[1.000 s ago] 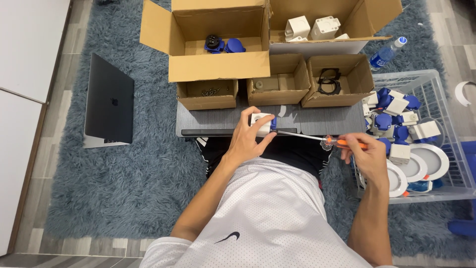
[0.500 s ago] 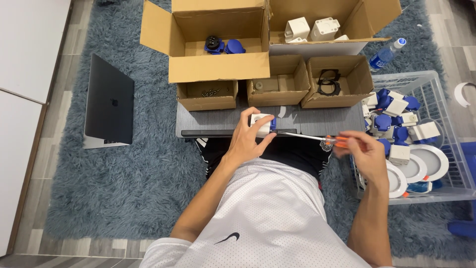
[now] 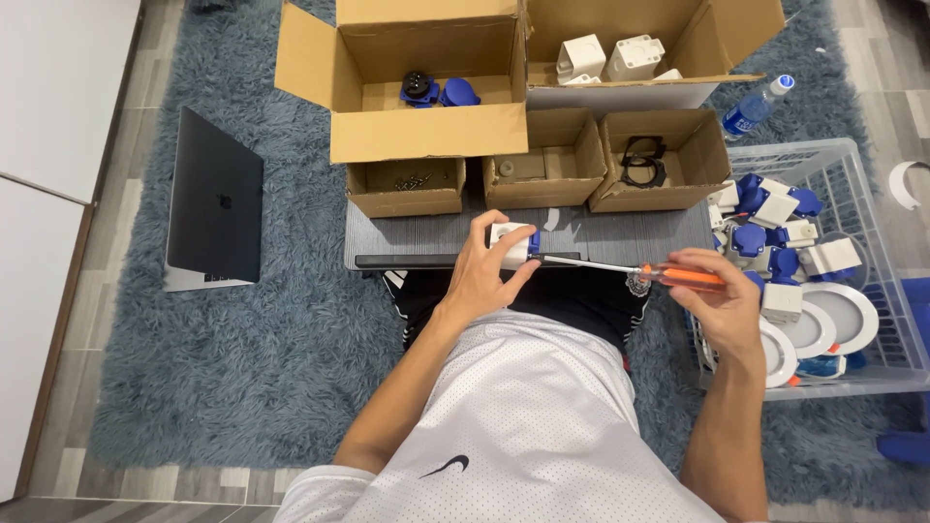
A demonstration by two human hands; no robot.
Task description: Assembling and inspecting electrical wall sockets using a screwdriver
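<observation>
Brown cardboard boxes [image 3: 426,145] line the grey ribbed desk [image 3: 620,235]. The left hand [image 3: 484,276] grips a white-and-blue plastic socket [image 3: 513,242]; the right hand [image 3: 722,300] clasps an orange-handled screwdriver [image 3: 678,277].

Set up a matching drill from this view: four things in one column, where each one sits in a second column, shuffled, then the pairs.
1. screwdriver
2. white and blue part
3. laptop
4. water bottle

A. shut, on the rug
B. in the left hand
C. lying by the wire basket
D. in the right hand

Pairs: 1-D, 2-B, 3-A, 4-C
</observation>
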